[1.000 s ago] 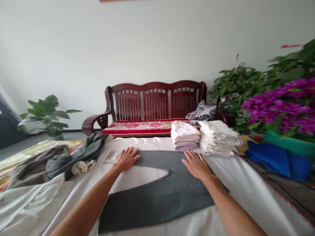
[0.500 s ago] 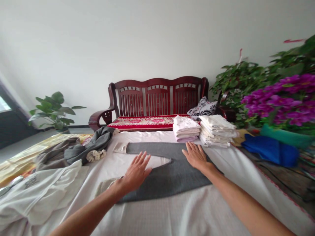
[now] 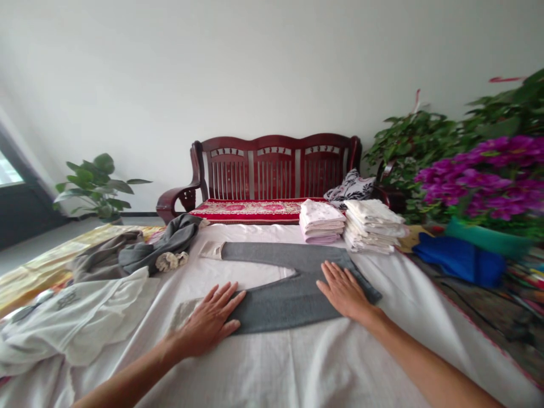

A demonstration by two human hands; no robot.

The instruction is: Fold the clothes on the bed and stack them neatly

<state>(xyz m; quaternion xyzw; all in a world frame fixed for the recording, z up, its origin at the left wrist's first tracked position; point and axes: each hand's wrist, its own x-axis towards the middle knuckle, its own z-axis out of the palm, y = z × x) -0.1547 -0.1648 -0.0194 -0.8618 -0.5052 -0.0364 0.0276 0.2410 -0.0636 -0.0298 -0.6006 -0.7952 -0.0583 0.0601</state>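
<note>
Grey trousers [image 3: 276,306] with pale cuffs lie spread flat on a white cloth [image 3: 272,374], legs pointing left and waist at the right. My left hand [image 3: 208,320] rests with fingers spread on the lower end of the nearer leg, covering part of its cuff. My right hand [image 3: 343,290] lies flat, fingers apart, on the trousers near the waist. Neither hand grips the fabric. Beyond the waist stand two piles of folded clothes, one pinkish white pile [image 3: 322,222] and one cream pile [image 3: 374,226].
Crumpled grey garments [image 3: 157,246] and a white top [image 3: 76,320] lie at the left. Behind the cloth stands a dark red wooden bench [image 3: 274,170] with a patterned cushion [image 3: 352,187]. Purple flowers [image 3: 488,175] and a blue cloth [image 3: 459,258] are at the right.
My left hand has moved left and nearer to me, onto the end of the near leg. My right hand has slid slightly nearer to me across the trousers.
</note>
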